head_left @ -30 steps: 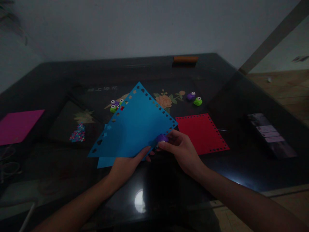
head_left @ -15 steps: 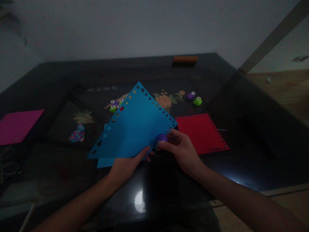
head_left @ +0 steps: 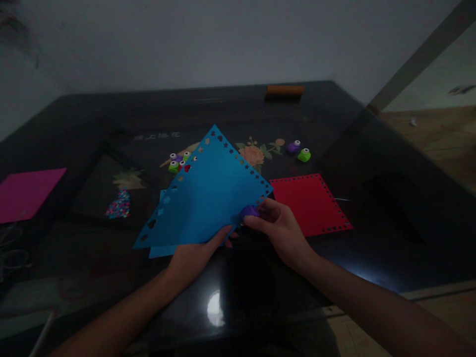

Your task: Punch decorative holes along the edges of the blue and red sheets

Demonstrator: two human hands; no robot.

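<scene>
A blue sheet of paper [head_left: 208,193], with star, heart and flower holes along its edges, is held tilted above the table. My left hand [head_left: 197,253] grips its lower edge, thumb on top and fingertips underneath. In my right hand [head_left: 278,225] is a purple craft punch [head_left: 250,212], pinched between thumb and fingers at the sheet's lower right edge. The punch's jaw is hidden by my thumb and the paper. Part of another blue sheet [head_left: 159,251] shows beneath the held one.
Red paper [head_left: 310,206] with punched edges lies at right, pink paper [head_left: 29,193] at far left. Small confetti pieces [head_left: 119,204] are heaped left. Other punches stand behind: a purple one [head_left: 293,147], a green one [head_left: 304,155] and a cluster [head_left: 174,166]. An orange-brown roll [head_left: 284,90] lies at the back.
The thumb of my right hand presses a little lower on the punch. The blue sheet's left corner has dipped slightly; both hands are otherwise nearly still.
</scene>
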